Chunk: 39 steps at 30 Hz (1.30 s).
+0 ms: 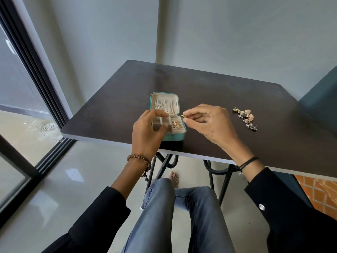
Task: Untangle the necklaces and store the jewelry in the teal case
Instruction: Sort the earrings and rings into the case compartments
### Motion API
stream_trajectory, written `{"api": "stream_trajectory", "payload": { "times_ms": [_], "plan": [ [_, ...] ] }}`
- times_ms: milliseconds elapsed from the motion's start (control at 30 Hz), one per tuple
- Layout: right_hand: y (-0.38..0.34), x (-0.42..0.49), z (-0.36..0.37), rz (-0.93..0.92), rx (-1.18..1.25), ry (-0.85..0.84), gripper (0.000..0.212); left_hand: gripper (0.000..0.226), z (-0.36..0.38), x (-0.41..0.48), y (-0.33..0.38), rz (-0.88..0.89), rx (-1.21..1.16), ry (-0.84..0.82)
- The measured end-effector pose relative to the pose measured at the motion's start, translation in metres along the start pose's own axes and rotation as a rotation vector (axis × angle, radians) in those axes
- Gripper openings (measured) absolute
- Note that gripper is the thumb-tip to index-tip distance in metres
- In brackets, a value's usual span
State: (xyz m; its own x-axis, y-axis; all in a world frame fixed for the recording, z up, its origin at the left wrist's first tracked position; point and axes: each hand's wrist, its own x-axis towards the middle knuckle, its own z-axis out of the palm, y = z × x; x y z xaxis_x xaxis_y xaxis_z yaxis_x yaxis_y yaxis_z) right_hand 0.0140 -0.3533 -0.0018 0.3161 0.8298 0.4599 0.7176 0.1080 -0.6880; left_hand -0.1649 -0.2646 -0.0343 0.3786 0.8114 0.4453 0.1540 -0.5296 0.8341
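Observation:
The teal case (179, 136) lies open on the dark table (228, 99), its lid flat behind it with necklaces (160, 105) hung inside. Gold pieces (176, 124) sit in the base's right slots. My right hand (207, 123) pinches a small gold ring (184, 116) just above the case's right edge. Over the left compartments hovers my left hand (147, 130), fingers curled, with nothing seen in it. A pile of loose earrings (246, 116) lies to the right.
The table's near edge (118, 141) runs just in front of the case. A glass sliding door (27, 99) stands at the left. My legs and the table's metal legs (224, 181) are below.

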Motion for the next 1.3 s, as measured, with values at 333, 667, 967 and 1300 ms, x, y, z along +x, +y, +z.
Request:
{"api": "stream_trajectory", "payload": {
  "times_ms": [333,667,967,1300],
  "plan": [
    [0.005,-0.007,0.008,-0.103,-0.136,-0.203,0.016,0.023,0.0,-0.01,-0.027,-0.004,-0.058,-0.022],
    [0.011,-0.006,0.008,-0.123,-0.165,-0.242,0.019,0.022,0.002,-0.011,-0.033,-0.014,-0.078,-0.011],
    [0.01,-0.007,0.011,-0.126,-0.251,-0.304,0.022,0.023,0.002,-0.011,-0.038,-0.024,-0.082,0.002],
    [0.008,-0.025,0.019,-0.119,-0.318,-0.245,0.028,0.023,-0.001,-0.009,-0.037,-0.052,-0.096,0.001]
  ]
}}
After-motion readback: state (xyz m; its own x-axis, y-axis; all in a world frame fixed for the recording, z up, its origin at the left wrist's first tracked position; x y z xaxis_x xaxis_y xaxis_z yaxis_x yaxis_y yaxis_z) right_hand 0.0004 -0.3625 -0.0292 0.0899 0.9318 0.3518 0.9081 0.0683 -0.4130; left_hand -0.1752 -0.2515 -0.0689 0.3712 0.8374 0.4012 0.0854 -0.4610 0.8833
